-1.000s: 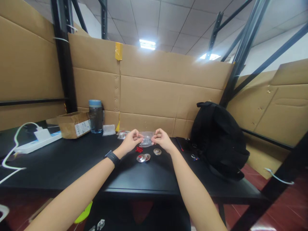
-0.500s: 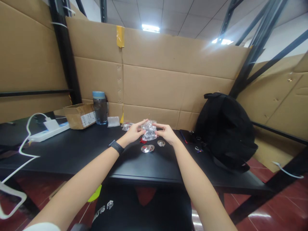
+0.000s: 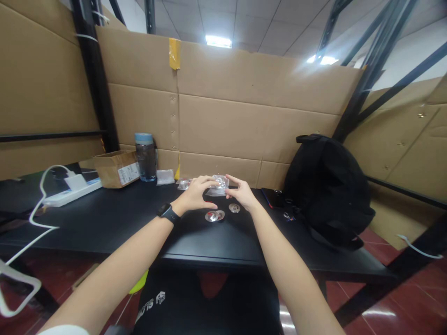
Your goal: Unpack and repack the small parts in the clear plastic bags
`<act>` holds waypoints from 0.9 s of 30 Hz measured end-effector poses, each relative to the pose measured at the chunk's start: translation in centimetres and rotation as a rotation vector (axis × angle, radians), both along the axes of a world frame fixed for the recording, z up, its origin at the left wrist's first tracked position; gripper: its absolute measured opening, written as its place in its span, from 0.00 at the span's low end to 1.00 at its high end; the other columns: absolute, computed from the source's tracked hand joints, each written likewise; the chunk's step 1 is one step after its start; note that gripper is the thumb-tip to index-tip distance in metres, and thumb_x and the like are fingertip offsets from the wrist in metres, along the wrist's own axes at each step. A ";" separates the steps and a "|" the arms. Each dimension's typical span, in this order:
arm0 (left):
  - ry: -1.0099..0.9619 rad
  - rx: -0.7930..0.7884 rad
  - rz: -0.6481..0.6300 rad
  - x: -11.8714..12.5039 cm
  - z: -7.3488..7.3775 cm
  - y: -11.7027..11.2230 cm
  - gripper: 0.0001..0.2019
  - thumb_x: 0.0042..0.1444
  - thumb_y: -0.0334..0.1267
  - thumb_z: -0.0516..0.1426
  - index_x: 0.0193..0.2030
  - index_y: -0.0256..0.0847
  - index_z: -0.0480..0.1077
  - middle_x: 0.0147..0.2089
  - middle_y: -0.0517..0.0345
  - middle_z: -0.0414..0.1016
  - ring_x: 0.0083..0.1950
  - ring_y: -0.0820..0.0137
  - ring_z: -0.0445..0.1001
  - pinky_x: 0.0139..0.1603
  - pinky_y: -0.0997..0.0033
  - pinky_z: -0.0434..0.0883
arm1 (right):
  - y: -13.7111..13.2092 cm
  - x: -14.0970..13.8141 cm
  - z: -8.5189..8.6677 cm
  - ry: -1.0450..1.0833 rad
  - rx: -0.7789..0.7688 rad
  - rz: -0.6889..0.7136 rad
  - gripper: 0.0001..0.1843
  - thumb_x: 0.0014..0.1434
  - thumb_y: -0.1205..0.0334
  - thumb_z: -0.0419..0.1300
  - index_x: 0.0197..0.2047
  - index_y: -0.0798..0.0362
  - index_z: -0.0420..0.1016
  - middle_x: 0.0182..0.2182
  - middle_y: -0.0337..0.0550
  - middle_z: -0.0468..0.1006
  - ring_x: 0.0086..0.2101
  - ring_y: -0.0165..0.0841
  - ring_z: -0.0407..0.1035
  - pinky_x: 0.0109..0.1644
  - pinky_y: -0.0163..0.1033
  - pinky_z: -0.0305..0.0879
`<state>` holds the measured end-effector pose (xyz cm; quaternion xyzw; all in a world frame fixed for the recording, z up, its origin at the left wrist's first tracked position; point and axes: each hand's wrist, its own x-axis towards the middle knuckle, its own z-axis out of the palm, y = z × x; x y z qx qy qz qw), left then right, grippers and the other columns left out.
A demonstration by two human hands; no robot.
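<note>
A small clear plastic bag (image 3: 219,184) is held above the black table (image 3: 115,223) between both hands. My left hand (image 3: 196,193), with a black watch on its wrist, curls its fingers round the bag's left side. My right hand (image 3: 240,193) pinches the bag's right edge. Below the hands several shiny metal discs (image 3: 214,215) lie on the table, one more disc (image 3: 234,208) a little to the right. What is inside the bag is too small to make out.
A black backpack (image 3: 328,186) stands at the right of the table, keys and a dark flat item beside it. A water bottle (image 3: 145,157), a cardboard box (image 3: 117,168), a white power strip (image 3: 71,191) with cable and other small bags (image 3: 165,176) sit at the back left. Cardboard walls surround the table.
The camera tilted down early on. Both hands turned and crumpled the clear bag, then lowered it slightly; the left hand's fingers now close over it and cover the red pieces seen before.
</note>
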<state>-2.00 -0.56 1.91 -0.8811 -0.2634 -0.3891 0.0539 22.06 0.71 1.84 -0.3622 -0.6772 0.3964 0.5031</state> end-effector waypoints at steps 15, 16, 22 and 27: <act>-0.162 0.052 0.487 -5.3 -1.5 5.9 0.11 0.64 0.33 0.55 0.46 0.42 0.79 0.50 0.49 0.81 0.54 0.59 0.75 0.57 0.57 0.65 | -0.7 -0.4 0.5 -0.093 0.009 0.046 0.28 0.53 0.63 0.68 0.59 0.51 0.76 0.52 0.52 0.80 0.25 0.27 0.75 0.30 0.35 0.72; -0.198 0.007 0.620 -6.9 -1.6 6.4 0.12 0.65 0.34 0.54 0.48 0.43 0.78 0.54 0.49 0.79 0.58 0.57 0.73 0.59 0.54 0.63 | -0.8 -0.4 0.5 -0.120 -0.006 0.035 0.28 0.54 0.64 0.68 0.59 0.52 0.76 0.46 0.50 0.83 0.26 0.29 0.76 0.30 0.34 0.71; -0.163 -0.281 0.888 -12.8 -4.3 8.3 0.16 0.65 0.40 0.54 0.56 0.43 0.76 0.58 0.41 0.77 0.61 0.44 0.71 0.60 0.39 0.58 | -1.0 -0.7 0.1 -0.238 -0.059 0.063 0.28 0.55 0.64 0.67 0.60 0.53 0.74 0.26 0.41 0.80 0.28 0.33 0.77 0.29 0.33 0.68; -0.030 -0.472 0.875 -13.2 -6.2 10.0 0.20 0.57 0.45 0.61 0.57 0.48 0.75 0.64 0.46 0.73 0.65 0.43 0.68 0.62 0.38 0.58 | -0.5 0.0 -0.1 -0.469 -0.005 0.163 0.22 0.55 0.61 0.67 0.54 0.51 0.80 0.40 0.47 0.83 0.23 0.27 0.70 0.24 0.33 0.63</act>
